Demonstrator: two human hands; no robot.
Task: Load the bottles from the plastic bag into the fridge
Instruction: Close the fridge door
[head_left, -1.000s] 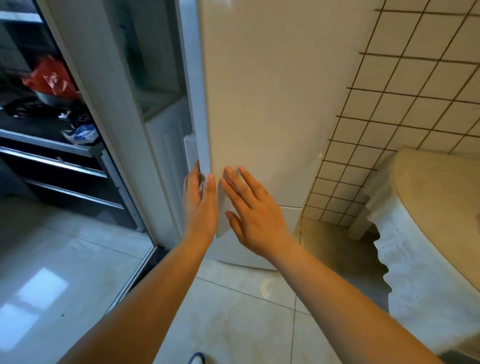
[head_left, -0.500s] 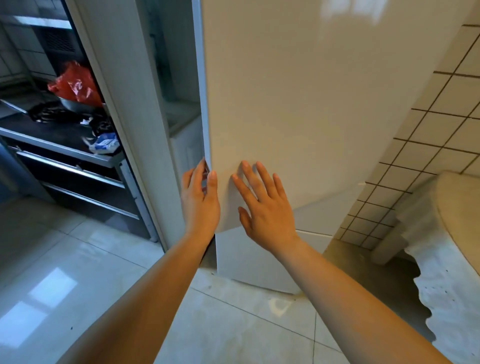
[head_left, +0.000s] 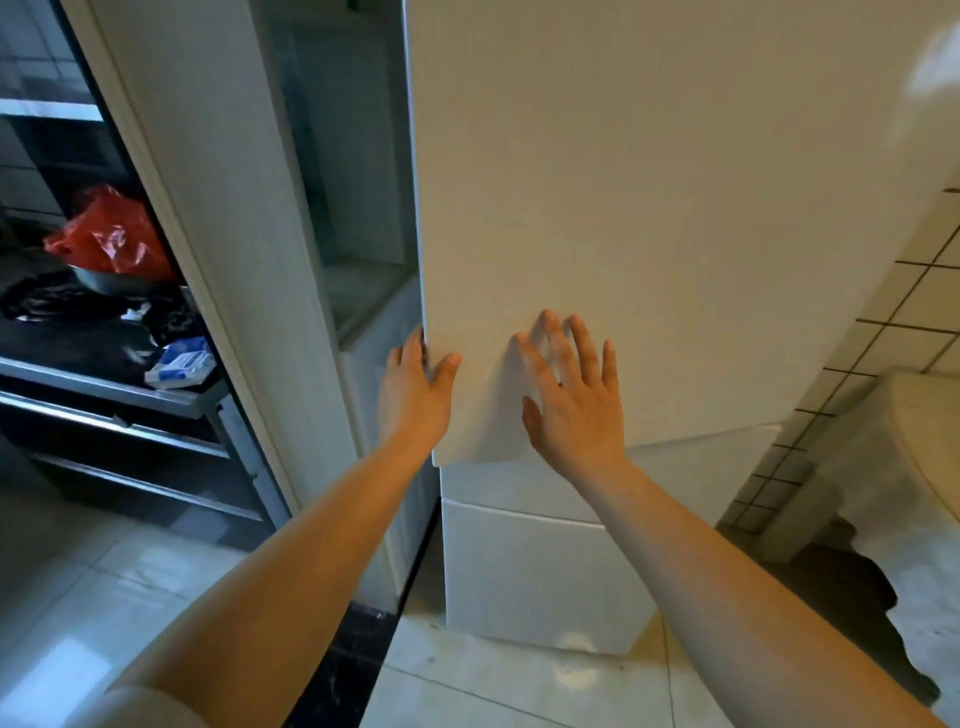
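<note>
We start at the fridge (head_left: 649, 218): its tall upper door (head_left: 623, 182) stands slightly ajar, a dark gap showing along its left edge, and the lower drawer fronts (head_left: 540, 566) sit closed beneath it. Our left hand (head_left: 413, 397) hooks that free edge near the door's bottom corner, fingers curled out of sight behind it and thumb laid on the front, so it has hold of the door. Our right hand (head_left: 574, 395) lies flat on the door face just beside it, fingers straight and spread, gripping nothing. We judge the step in hand to be working this door, and we cannot tell which way; to do it well we should keep the flat palm steadying the panel while the hooked fingers guide the edge, and mind them in the gap. No bottles or plastic bag of bottles appear here; a red bag (head_left: 106, 239) rests on the counter (head_left: 93, 379) well to the left
</note>
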